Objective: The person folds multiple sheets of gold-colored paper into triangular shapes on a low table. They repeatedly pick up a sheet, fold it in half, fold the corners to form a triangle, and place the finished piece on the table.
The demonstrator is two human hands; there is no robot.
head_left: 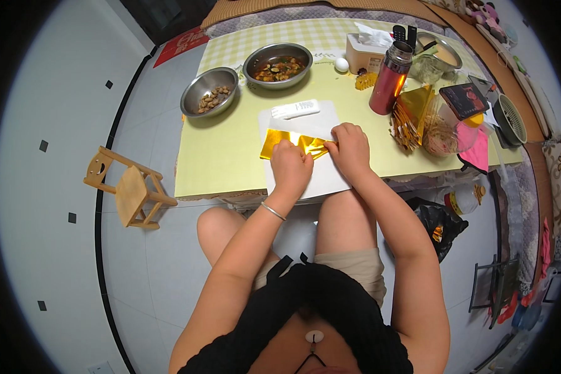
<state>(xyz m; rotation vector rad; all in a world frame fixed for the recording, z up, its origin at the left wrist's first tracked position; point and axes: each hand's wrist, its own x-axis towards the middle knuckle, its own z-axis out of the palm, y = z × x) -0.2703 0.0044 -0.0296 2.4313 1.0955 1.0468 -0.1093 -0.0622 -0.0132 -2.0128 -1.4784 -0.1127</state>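
A strip of shiny gold foil paper (272, 143) lies across a white sheet or board (321, 182) at the table's near edge. My left hand (291, 167) is closed, its curled fingers pressing on the middle of the strip. At the strip's right end, my right hand (351, 151) pinches the creased, narrowed foil between thumb and fingers. Just beyond the foil, a flat white packet (295, 109) rests on the same white surface. Part of the foil is hidden under my fingers.
Two steel bowls, one with brown nuts (193, 93) and one with food in liquid (277, 85), stand far left. A red flask (388, 87), tissue box (363, 55), white egg (341, 65) and folded gold papers (411, 118) are rightward. A wooden chair (132, 190) stands left.
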